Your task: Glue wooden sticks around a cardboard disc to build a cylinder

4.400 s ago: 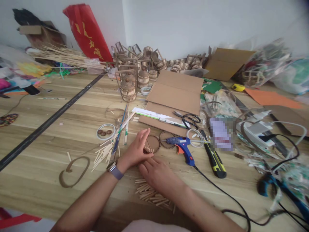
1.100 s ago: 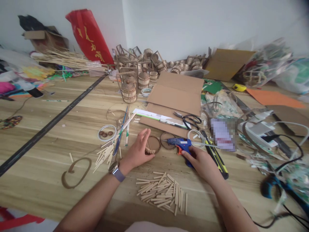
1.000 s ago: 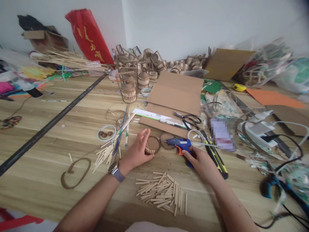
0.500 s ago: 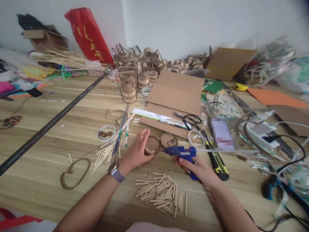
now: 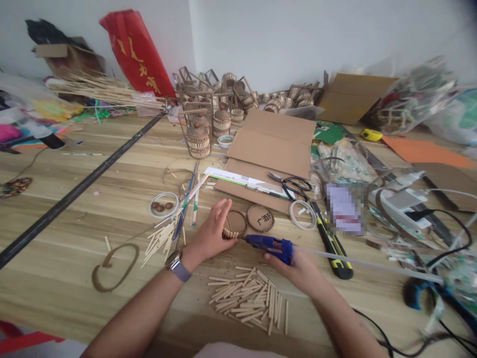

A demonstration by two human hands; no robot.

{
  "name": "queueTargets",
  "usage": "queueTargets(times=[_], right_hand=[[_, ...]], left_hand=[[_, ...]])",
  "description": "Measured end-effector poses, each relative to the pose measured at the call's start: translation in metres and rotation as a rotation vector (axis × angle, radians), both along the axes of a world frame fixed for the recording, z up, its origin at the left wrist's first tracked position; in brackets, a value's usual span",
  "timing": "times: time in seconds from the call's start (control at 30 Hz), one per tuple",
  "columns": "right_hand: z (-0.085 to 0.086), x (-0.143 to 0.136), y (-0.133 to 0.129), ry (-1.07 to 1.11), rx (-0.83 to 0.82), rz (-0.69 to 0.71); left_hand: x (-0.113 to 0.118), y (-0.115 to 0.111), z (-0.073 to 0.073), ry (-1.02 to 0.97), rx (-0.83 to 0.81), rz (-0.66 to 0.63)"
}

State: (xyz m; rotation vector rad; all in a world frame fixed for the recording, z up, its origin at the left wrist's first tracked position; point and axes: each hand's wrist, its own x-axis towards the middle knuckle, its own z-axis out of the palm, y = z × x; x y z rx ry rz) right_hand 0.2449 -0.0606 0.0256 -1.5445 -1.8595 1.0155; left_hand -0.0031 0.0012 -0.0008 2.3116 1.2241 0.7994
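1. Left hand [image 5: 210, 231]: positioned at the left edge of the partly edged disc [image 5: 237, 220]. The thumb stands well apart from the visible fingers, which lie close together; the hand forms an open C. The pictures do not show how firmly it bears on the disc.
2. Partly edged disc: lies flat on the table [image 5: 122, 209], forward of the stick pile [image 5: 248, 296]. Short pale sticks stand side by side along its near edge, next to the left thumb.
3. Right hand [image 5: 303, 271]: wrapped around the glue gun [image 5: 271, 247]. The thumb lies along the near side of the body; the other fingers are mostly hidden, and their exact closure cannot be told.
4. Glue gun: nozzle directed left, at the near right edge of the partly edged disc, just beside the left thumb. Contact between nozzle and disc cannot be told. A translucent glue stick [image 5: 368, 269] extends from its rear toward the right.
5. Lettered disc [image 5: 261, 218]: flat, just right of the partly edged disc, dark characters facing up.
6. White ring [image 5: 294, 219]: right of the lettered disc. The utility knife [image 5: 333, 248] lies beside it.
7. Scissors [image 5: 296, 186]: beyond the white ring, partly on the cardboard [image 5: 272, 141].
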Motion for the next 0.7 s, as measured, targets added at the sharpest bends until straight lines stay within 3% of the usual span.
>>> queueTargets(times=[0.27, 0.7], right_hand=[[0.0042, -0.0049, 0.0004, -0.043, 0.037, 0.054], [-0.0009, -0.0067, -0.0024, -0.101, 0.099, 0.019]], left_hand=[[-0.0002, 0.0004, -0.0023, 0.004, 0.007, 0.006], [-0.0002, -0.0002, -0.0021, 0.009, 0.012, 0.011]])
